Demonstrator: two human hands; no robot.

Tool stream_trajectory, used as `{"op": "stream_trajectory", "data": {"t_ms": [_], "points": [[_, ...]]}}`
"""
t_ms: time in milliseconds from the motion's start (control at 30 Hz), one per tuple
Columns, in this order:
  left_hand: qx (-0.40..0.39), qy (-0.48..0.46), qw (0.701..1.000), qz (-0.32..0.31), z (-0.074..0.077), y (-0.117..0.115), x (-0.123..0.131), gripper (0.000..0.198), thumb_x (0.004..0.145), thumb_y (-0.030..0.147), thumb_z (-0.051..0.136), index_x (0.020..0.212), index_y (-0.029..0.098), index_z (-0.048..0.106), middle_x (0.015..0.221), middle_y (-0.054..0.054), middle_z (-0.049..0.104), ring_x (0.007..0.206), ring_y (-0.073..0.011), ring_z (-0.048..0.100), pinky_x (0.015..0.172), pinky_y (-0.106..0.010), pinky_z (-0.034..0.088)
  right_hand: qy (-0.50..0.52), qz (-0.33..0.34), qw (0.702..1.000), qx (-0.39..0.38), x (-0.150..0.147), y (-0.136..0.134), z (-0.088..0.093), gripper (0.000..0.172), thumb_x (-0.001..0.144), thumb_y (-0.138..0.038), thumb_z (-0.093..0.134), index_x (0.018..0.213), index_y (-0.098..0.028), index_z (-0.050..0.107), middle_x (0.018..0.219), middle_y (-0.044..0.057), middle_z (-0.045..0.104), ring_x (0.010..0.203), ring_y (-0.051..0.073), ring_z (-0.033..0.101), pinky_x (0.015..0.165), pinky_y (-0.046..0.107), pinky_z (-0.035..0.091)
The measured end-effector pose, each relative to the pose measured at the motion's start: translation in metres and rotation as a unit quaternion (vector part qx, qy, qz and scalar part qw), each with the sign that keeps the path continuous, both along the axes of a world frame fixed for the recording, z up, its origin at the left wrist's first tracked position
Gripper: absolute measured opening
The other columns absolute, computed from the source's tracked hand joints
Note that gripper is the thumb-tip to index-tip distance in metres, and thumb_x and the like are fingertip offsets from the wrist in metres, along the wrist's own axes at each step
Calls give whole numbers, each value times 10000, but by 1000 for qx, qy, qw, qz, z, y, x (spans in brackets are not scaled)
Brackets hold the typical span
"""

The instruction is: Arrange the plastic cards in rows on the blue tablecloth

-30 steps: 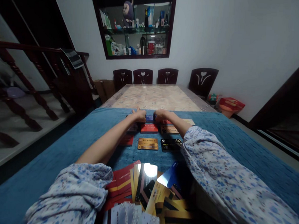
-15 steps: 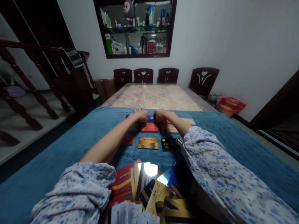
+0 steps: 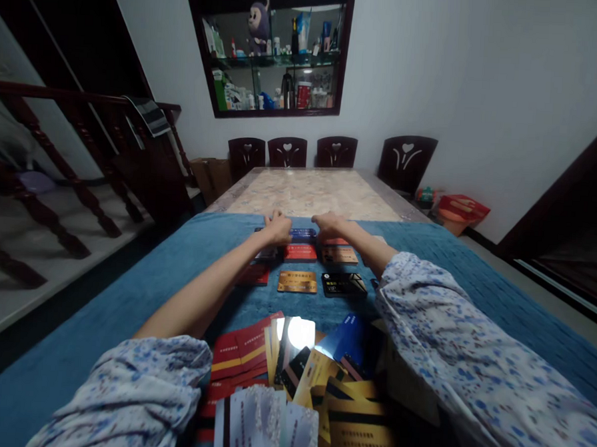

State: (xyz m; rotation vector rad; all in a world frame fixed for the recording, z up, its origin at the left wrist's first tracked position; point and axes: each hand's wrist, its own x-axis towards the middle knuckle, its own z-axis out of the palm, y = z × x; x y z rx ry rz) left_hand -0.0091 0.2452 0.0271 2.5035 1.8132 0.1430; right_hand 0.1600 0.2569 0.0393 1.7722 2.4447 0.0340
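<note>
Nearest the camera, overlapping silver-white rectangular cards (image 3: 252, 424) are spread beside loose gold cards (image 3: 362, 440). Behind these, red cards with a yellow stripe (image 3: 241, 354) are placed at the left, and glossy blue cards (image 3: 350, 336) at the right. All are carried on a blue textured cloth (image 3: 151, 262), by which the near part of the tabletop (image 3: 305, 190) is covered.

Beyond a gap of cloth, a row is formed by a red card (image 3: 254, 274), a gold printed card (image 3: 297, 281) and a black card marked "VIP" (image 3: 344, 285). In the next row, a red card stack (image 3: 299, 253) is set beside a tan card stack (image 3: 339, 254).

In the farthest row, a flat dark-blue card stack (image 3: 302, 234) is positioned between the hands. The left hand (image 3: 278, 228) is held at its left end with fingers bent; the right hand (image 3: 331, 226) is held at its right end with a finger extended leftward. Whether the stack is gripped by either hand cannot be determined.

Dark wooden chairs (image 3: 287, 152) are arranged at the far edge.
</note>
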Motion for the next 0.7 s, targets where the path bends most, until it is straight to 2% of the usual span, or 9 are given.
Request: {"op": "stream_trajectory", "data": {"t_ms": [167, 367, 500, 700], "points": [[91, 21, 995, -21, 1, -24, -4, 295, 771, 149, 563, 1044, 157, 674, 1226, -171, 595, 1296, -364, 345, 1019, -557, 317, 27, 12, 998, 60, 8, -22, 7, 546, 796, -194, 620, 1336, -193, 540, 1271, 132, 651, 1247, 317, 503, 921, 408, 449], [120, -12, 992, -33, 0, -57, -3, 219, 799, 110, 493, 864, 154, 698, 1001, -152, 685, 1178, -328, 411, 949, -525, 324, 46, 43, 993, 96, 12, -53, 11, 274, 880, -217, 528, 1098, -218, 694, 1119, 96, 717, 1136, 293, 554, 878, 366, 412], [127, -26, 991, -43, -3, -79, -4, 225, 784, 97, 499, 849, 180, 698, 967, -127, 699, 1160, -324, 414, 938, -521, 306, 60, 72, 990, 110, 17, -78, 9, 262, 871, -181, 530, 1055, -209, 714, 1059, 85, 733, 1044, 262, 577, 824, 319, 391], [134, -49, 988, -59, -5, -114, -4, 240, 761, 58, 502, 834, 176, 698, 1002, -137, 698, 1179, -321, 411, 930, -507, 279, 67, 114, 984, 120, 25, -115, 0, 232, 867, -194, 524, 1008, -205, 708, 1066, 83, 727, 1004, 257, 560, 734, 311, 334]]}}
